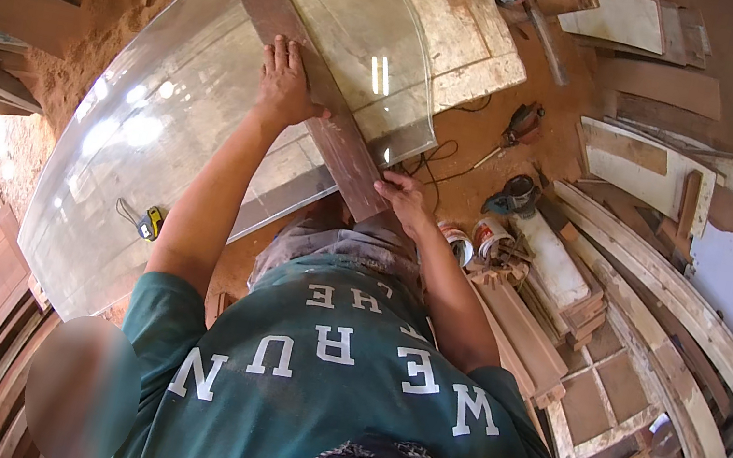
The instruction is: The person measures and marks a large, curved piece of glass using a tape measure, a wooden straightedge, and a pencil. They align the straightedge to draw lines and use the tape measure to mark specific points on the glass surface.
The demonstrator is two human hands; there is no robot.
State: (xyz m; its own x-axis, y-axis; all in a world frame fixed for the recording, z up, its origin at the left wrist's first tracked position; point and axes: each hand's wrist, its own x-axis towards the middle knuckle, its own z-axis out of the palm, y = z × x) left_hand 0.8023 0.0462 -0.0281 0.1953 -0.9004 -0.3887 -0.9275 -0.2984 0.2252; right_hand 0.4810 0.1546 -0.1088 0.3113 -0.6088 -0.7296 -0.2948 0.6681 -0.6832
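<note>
Plank (338, 141) of dark brown wood runs slantwise beneath my left grip (286, 89), lying across a large clear glass sheet (201, 82) with a curved edge. On my feed that left grip presses flat on the wood, fingers spread and thumb out to the side, clamped on nothing. My right grip (406, 202) is at the plank's near end, fingertips touching its right edge; I cannot tell whether the thumb closes underneath.

To the left of the left grip, and nearer the body, I see a yellow-and-black tape measure (151, 222) on the glass. Beyond the right grip, a worn, pale counter (484, 63) shows past the sheet's far edge. Right of that grip, a red-and-dark power tool (524, 123) sits on the brown floor (461, 192). Nearer the same grip stand two tins (491, 236), and farther right lie long stacked boards (671, 283).
</note>
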